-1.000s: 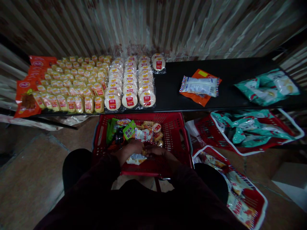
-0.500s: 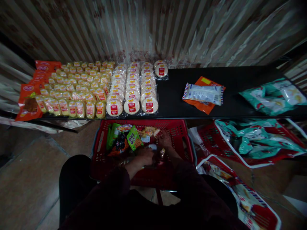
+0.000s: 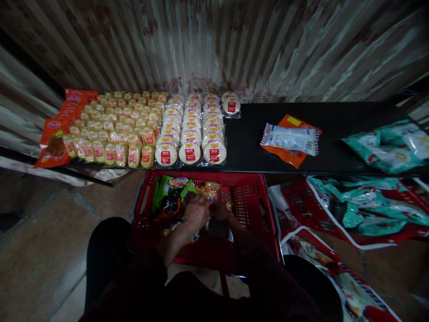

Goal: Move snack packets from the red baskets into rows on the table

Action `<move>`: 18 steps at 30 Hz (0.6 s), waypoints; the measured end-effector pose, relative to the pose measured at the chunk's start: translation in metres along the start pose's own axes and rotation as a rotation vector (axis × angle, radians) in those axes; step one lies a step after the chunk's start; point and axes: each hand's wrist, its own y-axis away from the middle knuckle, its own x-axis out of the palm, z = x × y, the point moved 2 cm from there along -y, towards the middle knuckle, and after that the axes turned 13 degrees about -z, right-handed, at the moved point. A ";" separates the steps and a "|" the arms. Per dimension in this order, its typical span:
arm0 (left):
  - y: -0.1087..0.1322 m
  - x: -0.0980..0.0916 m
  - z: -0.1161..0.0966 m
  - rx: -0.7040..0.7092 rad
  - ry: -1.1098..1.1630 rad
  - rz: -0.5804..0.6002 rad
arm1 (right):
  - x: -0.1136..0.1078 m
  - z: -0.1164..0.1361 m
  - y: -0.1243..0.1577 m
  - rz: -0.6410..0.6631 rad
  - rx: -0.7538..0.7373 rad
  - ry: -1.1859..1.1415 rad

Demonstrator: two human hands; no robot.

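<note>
Both my hands are down inside a red plastic basket (image 3: 254,197) on the floor in front of me. My left hand (image 3: 196,212) and my right hand (image 3: 219,209) meet in the middle of the basket, fingers curled over small wrapped snacks; what exactly they hold is too dark to make out. A heap of mixed snack packets (image 3: 174,194), green, orange and black, lies in the basket's far left part. On the black shelf (image 3: 335,147) beyond stand neat rows of round rice crackers (image 3: 191,129) and small yellow packets (image 3: 114,129).
Orange packs (image 3: 55,138) line the shelf's left end. A white striped packet on an orange one (image 3: 290,139) lies mid-shelf, teal bags (image 3: 389,145) at the right. More red baskets with teal bags (image 3: 355,205) and printed packs (image 3: 348,286) stand on the right floor. A curtain hangs behind.
My right hand has come back from the basket's far right side to meet my left hand in the middle. The view has tilted slightly, so the shelf sits lower.
</note>
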 end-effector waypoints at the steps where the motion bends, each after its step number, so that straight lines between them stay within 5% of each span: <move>1: -0.003 -0.015 0.014 -0.079 -0.045 -0.202 | 0.002 0.001 0.001 0.016 0.000 -0.008; 2: -0.004 -0.028 0.031 -0.193 -0.102 -0.345 | 0.004 0.003 0.001 0.031 0.010 -0.020; 4: -0.005 -0.040 0.062 -0.412 -0.165 -0.410 | 0.007 0.004 0.002 0.046 0.073 -0.079; 7: -0.002 -0.029 0.082 -0.623 -0.056 -0.141 | 0.007 0.004 0.004 0.045 0.177 -0.217; 9: 0.003 -0.014 0.070 -0.610 -0.010 -0.089 | 0.004 0.002 0.008 0.054 0.201 -0.285; 14: 0.022 0.038 -0.007 -0.396 0.071 -0.034 | -0.022 -0.017 0.021 0.059 0.264 -0.363; 18: 0.039 0.071 -0.041 -0.252 0.151 0.023 | -0.040 -0.030 0.036 -0.072 0.363 -0.595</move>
